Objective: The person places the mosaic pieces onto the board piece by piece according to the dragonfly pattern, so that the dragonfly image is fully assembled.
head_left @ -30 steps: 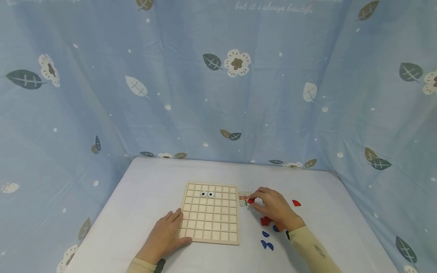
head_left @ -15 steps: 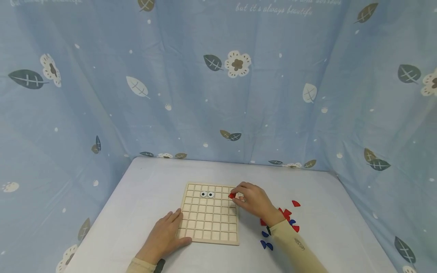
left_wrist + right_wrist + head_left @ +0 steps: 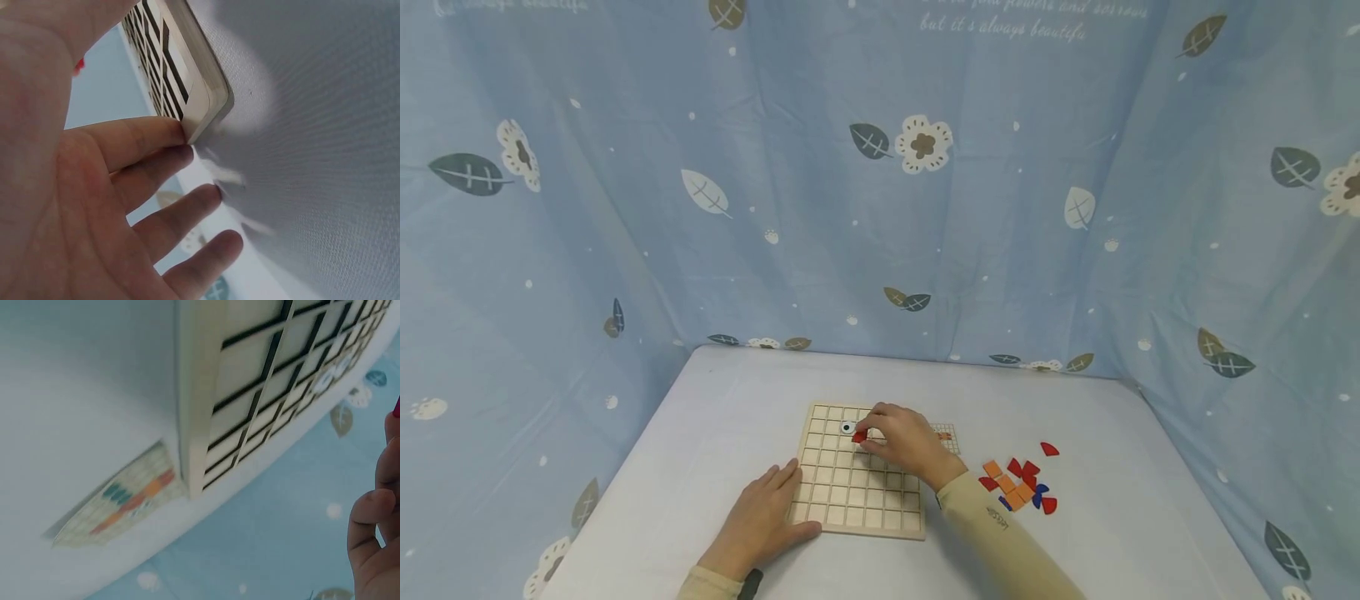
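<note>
A pale wooden grid board (image 3: 857, 500) lies on the table. My left hand (image 3: 760, 512) rests against its left side, fingers extended and thumb at the front edge; in the left wrist view a finger (image 3: 140, 137) touches the board's corner. Over the upper rows, my right hand (image 3: 906, 442) pinches a small red piece (image 3: 859, 437) between thumb and fingers. Just left of that piece sits a white eye piece (image 3: 847, 427); its neighbour is hidden by the hand in the head view but shows in the right wrist view as part of a pair of eye pieces (image 3: 325, 380).
A small printed pattern card (image 3: 951, 430) lies right of the board, partly behind my right hand. Farther right are several loose orange squares (image 3: 1006, 484), red quarter-circle pieces (image 3: 1049, 449) and blue half-circle pieces (image 3: 1037, 500). A leaf-patterned blue curtain (image 3: 880, 208) surrounds the table.
My right hand has carried the red piece leftward from beside the card to over the board near the eye pieces. The loose orange squares have come into sight. My left hand stays put.
</note>
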The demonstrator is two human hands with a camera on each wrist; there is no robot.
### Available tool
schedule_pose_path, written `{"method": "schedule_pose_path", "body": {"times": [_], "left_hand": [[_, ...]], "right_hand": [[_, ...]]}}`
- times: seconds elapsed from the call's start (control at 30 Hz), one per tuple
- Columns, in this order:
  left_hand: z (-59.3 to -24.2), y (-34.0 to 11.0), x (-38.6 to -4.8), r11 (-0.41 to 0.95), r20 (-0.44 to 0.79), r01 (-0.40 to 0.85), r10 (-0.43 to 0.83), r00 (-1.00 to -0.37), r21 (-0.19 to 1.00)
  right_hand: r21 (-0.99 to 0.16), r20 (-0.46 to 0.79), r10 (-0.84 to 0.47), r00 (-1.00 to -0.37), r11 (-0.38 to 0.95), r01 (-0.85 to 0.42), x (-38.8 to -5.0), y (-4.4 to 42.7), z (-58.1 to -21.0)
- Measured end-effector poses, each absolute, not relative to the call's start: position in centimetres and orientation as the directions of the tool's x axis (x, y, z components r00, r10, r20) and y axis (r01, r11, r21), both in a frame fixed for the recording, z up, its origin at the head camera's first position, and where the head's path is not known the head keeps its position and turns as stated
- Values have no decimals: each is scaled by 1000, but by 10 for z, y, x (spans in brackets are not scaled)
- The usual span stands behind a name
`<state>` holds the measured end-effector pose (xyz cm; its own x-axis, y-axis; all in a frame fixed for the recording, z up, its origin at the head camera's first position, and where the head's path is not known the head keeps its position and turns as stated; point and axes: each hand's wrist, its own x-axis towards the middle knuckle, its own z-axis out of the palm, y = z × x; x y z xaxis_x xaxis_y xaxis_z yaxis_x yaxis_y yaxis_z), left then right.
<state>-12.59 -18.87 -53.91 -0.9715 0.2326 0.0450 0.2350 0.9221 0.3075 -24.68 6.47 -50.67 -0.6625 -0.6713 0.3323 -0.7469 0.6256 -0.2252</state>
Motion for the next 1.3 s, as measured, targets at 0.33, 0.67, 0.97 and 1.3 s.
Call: {"method": "schedule_pose_path", "body": {"times": [0.33,0.67,0.97,1.3], "left_hand": [[-540,-190,-126,922,58,250,245,-968,296],[-542,-190,-126,921,48,247,244,-969,300],[-539,-190,-125,915,48,238,235,-971,325],[-537,-189,-125,917,40,227,227,-973,327]], "right_hand": [[-235,240,-690,-683,642,-730,-255,43,-517],[-224,181,-675,-716,680,-698,-258,39,-524],[-225,184,-678,-712,676,-702,-262,37,-529],[-243,136,-670,-730,692,-680,-261,31,-528]]}}
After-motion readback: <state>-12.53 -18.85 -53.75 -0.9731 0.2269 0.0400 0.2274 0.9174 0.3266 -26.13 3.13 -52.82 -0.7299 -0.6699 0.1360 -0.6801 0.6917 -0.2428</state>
